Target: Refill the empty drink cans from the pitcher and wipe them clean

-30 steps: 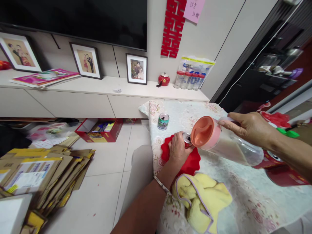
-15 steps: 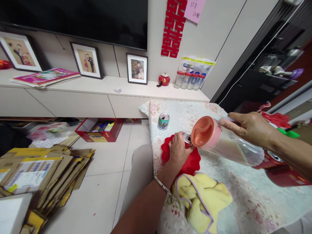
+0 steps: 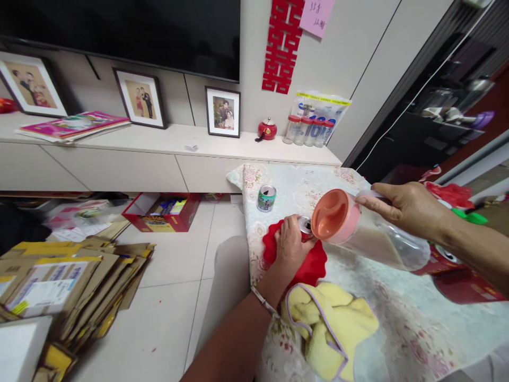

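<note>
While the pitcher [image 3: 369,244] tilts, fingers [image 3: 294,227] grip a can [image 3: 304,225].

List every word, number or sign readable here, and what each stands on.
"囍", repeated: red wall cut-out.
"35": pink note; its other handwriting is unclear.
Any lettering is too small, blurred or hidden on: red can, green can, plastic bag, red box, white shipping label.

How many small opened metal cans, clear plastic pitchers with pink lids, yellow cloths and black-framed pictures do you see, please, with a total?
Small opened metal cans (green can, red can): 2
Clear plastic pitcher with pink lid: 1
Yellow cloth: 1
Black-framed pictures: 3
Total: 7
</note>
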A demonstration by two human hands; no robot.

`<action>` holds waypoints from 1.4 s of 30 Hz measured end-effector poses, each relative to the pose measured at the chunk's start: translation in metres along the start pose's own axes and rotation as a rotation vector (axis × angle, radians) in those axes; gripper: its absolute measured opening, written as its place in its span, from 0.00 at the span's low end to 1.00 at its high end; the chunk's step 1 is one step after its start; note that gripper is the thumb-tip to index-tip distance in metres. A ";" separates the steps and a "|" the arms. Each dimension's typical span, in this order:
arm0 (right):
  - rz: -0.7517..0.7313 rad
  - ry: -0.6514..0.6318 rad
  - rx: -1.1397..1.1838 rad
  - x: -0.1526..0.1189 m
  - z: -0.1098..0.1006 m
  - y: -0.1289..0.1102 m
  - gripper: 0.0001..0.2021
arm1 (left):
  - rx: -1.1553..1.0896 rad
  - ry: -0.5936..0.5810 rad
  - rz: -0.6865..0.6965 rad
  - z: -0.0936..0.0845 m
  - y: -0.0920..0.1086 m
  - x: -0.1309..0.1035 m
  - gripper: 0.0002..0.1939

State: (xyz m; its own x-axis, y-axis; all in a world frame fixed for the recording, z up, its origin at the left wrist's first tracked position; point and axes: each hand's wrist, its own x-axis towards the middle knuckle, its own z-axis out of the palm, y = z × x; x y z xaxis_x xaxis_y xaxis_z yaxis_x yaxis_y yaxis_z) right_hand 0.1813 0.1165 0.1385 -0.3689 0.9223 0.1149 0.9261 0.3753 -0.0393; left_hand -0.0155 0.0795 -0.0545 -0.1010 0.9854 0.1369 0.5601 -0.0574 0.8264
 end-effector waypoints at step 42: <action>-0.021 0.002 -0.002 0.002 -0.002 -0.002 0.40 | 0.014 0.004 0.004 0.001 -0.001 0.000 0.30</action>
State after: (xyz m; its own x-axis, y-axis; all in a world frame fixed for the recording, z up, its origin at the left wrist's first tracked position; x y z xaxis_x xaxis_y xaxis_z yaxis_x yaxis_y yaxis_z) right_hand 0.1789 0.1169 0.1410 -0.3885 0.9139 0.1178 0.9181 0.3948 -0.0347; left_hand -0.0149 0.0802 -0.0558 -0.1018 0.9846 0.1423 0.5722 -0.0590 0.8180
